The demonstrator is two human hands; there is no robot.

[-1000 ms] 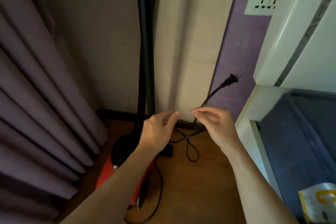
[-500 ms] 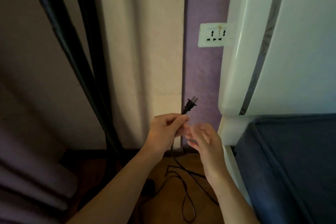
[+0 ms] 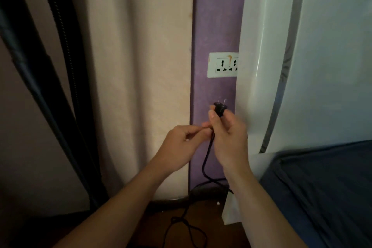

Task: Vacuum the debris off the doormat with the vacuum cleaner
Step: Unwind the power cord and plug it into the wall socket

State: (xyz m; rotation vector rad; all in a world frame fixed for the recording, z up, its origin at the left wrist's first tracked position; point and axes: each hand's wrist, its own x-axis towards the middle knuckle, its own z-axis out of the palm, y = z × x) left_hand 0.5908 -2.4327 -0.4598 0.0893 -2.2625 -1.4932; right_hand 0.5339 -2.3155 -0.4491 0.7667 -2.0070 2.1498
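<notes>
1. Right hand (image 3: 229, 137): I log it raised in front of the purple wall strip (image 3: 213, 26), thumb and fingers clamped on the plug (image 3: 220, 109).
2. Plug: black, its two prongs pointing up and away from me, below the wall socket (image 3: 223, 65) and apart from it.
3. Left hand (image 3: 181, 143): fingers curled, fingertips pinching the cord (image 3: 207, 157) just under the plug, touching the right hand.
4. Cord: black, it hangs from the two hands down the purple strip and lies in loose loops on the wooden floor (image 3: 209, 219).
5. Wall socket: a white plate on the purple strip, its right edge hidden behind the white bed frame (image 3: 261, 66).
6. Vacuum hose (image 3: 60, 46): black and ribbed, it runs diagonally down the left of my view beside a dark tube (image 3: 26, 70). I cannot see the cleaner's body.
7. Bed (image 3: 322, 197): dark blue cover, lower right.
8. Beige wall panel (image 3: 141, 66): between the hose and the purple strip.
</notes>
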